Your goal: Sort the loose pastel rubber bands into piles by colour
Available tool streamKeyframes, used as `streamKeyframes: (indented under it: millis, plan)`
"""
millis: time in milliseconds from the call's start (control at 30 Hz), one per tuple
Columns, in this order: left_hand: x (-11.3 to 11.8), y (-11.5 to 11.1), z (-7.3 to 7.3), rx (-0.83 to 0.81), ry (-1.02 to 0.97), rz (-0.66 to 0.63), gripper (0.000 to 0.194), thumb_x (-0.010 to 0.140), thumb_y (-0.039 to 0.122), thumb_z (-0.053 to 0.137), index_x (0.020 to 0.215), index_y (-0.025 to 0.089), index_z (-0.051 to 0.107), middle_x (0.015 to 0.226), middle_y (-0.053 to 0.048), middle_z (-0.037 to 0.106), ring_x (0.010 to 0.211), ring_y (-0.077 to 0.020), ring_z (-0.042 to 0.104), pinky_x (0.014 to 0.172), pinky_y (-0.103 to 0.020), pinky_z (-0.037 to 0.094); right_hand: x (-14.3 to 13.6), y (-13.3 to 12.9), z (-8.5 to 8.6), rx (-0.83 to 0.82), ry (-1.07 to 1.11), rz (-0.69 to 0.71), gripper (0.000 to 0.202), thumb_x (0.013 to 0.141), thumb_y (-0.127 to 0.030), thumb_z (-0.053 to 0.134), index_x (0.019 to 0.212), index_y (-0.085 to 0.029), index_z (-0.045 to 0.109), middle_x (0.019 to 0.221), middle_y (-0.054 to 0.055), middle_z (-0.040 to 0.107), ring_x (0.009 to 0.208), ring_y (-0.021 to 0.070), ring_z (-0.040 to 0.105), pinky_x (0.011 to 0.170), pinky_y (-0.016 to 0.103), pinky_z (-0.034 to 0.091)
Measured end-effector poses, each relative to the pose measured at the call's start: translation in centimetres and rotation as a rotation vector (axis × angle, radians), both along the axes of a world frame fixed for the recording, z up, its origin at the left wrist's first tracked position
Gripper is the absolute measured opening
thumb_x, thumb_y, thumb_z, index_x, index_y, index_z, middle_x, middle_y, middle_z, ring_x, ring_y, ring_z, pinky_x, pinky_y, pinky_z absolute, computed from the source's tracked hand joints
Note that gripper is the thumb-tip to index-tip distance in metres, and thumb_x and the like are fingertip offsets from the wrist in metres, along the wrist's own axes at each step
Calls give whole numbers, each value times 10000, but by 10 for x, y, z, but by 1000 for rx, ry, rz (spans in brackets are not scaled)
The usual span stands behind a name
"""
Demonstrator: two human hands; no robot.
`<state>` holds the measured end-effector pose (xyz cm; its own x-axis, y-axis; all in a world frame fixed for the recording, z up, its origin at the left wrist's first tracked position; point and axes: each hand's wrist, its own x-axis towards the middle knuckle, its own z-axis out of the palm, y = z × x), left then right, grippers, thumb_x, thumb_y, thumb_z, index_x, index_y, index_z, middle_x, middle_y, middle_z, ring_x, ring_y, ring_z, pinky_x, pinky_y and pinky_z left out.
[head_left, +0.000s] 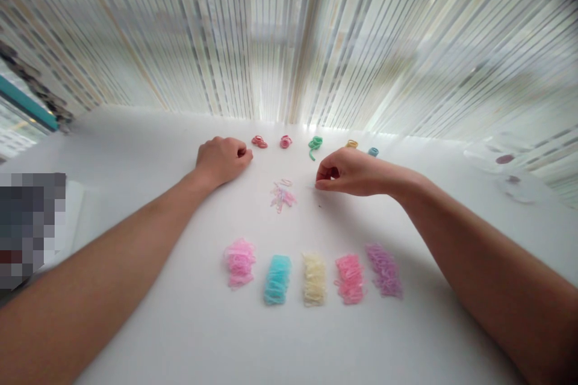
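Observation:
My left hand [223, 159] rests on the white table in a loose fist, with nothing visible in it. Just beyond its fingertips lies a coral-red bundle of bands [259, 142]. My right hand [345, 172] is closed in a pinch low over the table. A small pale rubber band [311, 185], only faintly visible, sticks out from its fingertips. Between my hands lies a loose pile of small pink and whitish rubber bands [283, 197]. A green coil [315, 144] with a hanging tail lies beyond my right hand's fingers.
Along the back sit a pink coil [285, 141], a yellow one [351, 144] and a blue one [372, 151]. In front are band heaps: pink [240, 263], turquoise [277, 280], cream [314, 280], coral-pink [350, 278], purple [385, 271]. A string curtain [280, 30] hangs behind.

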<state>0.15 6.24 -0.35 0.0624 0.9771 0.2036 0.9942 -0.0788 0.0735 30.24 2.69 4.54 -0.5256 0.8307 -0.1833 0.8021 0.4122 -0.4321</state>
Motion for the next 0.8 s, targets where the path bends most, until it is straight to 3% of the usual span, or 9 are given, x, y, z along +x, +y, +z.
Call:
streamKeyframes:
  millis: [333, 600, 800]
  plan:
    - [-2, 2, -2, 12, 1, 3, 388, 926, 487, 477, 744, 227, 700, 867, -116, 777, 885, -326, 703, 781, -411, 497, 0, -3, 3, -24, -11, 24, 89, 825, -277, 798, 772, -206, 789, 688, 13, 698, 603, 152, 562, 631, 334, 444]
    - [-2, 2, -2, 18, 3, 3, 381, 924, 481, 482, 741, 226, 698, 865, -114, 779, 882, -324, 705, 774, -407, 497, 9, 2, 5, -27, -27, -11, 150, 785, -364, 832, 810, -218, 817, 683, -3, 664, 605, 145, 558, 602, 316, 428]
    - [-2, 2, -3, 23, -6, 0, 376, 927, 474, 493, 754, 225, 714, 866, -119, 774, 889, -332, 708, 790, -415, 498, 2, 0, 2, -70, -31, 1, 123, 817, -324, 819, 829, -201, 820, 701, 27, 712, 629, 166, 591, 626, 325, 459]
